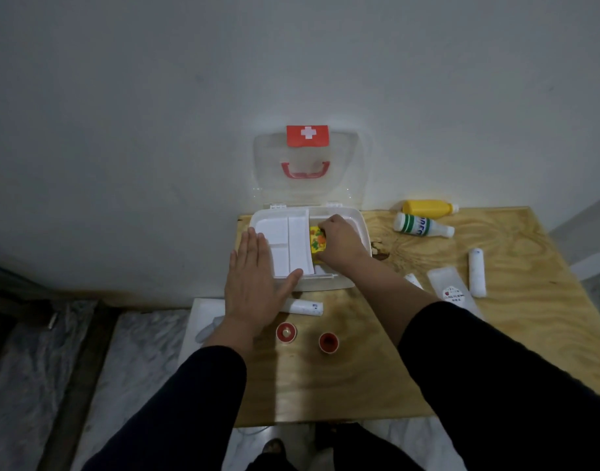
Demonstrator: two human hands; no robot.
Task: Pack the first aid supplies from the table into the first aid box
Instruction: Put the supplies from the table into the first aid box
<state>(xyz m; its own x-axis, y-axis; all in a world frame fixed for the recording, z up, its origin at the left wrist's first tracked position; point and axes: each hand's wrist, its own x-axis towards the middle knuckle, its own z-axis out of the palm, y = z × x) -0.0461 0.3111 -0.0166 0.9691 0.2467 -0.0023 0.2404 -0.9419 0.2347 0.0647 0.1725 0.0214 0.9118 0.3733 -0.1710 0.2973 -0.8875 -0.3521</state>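
The white first aid box (358, 222) stands open at the table's far edge, its clear lid (308, 171) with a red cross label leaning on the wall. A white divided tray (290, 244) fills the box's left half. My left hand (254, 283) lies flat, fingers apart, on the box's front left corner and the tray. My right hand (339, 244) reaches into the right half and grips a small yellow patterned packet (316, 243). On the table lie a yellow bottle (427, 208), a white bottle with green stripes (421, 226), bandage rolls (477, 271) (303, 306) and two red-capped tape rolls (286, 333) (328, 342).
The plywood table (376, 375) stands against a grey wall. A clear flat pouch with a round label (453, 290) lies right of my right forearm, and a small white item (413, 280) peeks out beside that arm. White sheeting covers the floor to the left.
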